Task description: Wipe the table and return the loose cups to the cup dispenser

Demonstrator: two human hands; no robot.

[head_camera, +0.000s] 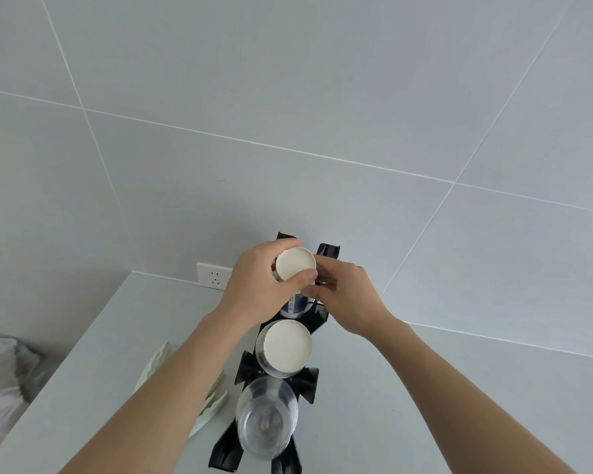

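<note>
A black cup dispenser (314, 323) stands on the white table (408, 388) against the tiled wall. My left hand (259, 285) grips an upside-down paper cup (295, 263), white bottom facing up, over the dispenser's far slot. My right hand (344, 295) touches the same cup stack from the right, fingers curled at its side. A second stack of paper cups (288, 347) sits bottom-up in the middle slot. Clear plastic cups (267, 419) fill the near slot.
A crumpled white cloth or tissue (213, 401) lies on the table left of the dispenser. A wall socket (214, 277) sits behind it. Left of the table's edge there are white bags (0, 381) lower down.
</note>
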